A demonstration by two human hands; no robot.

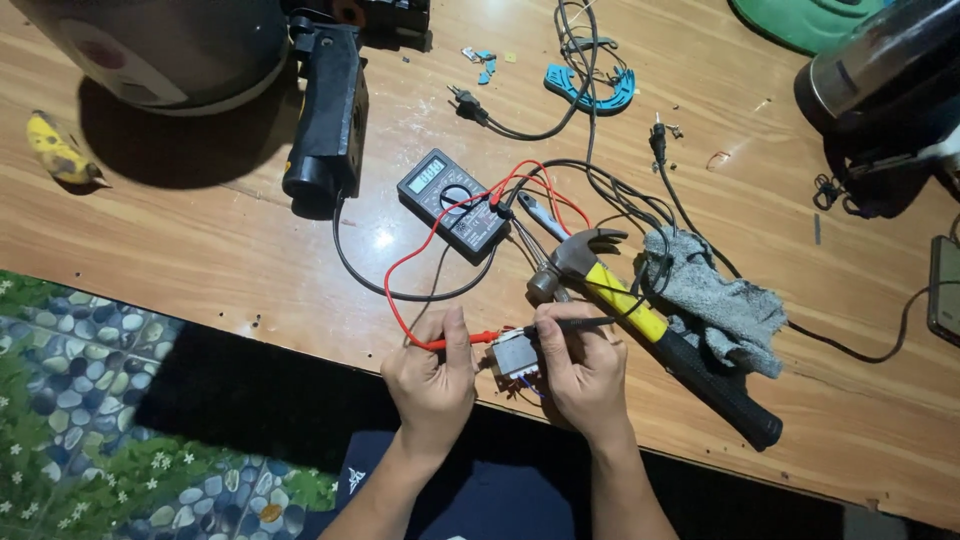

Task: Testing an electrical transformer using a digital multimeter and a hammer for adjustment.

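Note:
My left hand (432,378) pinches a red test probe (462,341) near the table's front edge. My right hand (583,365) holds a black test probe (580,322). Both probe tips meet at a small grey transformer-like part (516,355) lying between the hands. Red and black leads (425,250) run up to a black digital multimeter (453,203) lying flat behind the hands.
A claw hammer (640,315) with a yellow and black handle lies right of my hands beside a grey rag (718,298). A black power tool (327,115), a round grey appliance (165,45), a banana (55,148), loose power cords (560,120) and a phone (945,290) sit on the wooden table (200,240).

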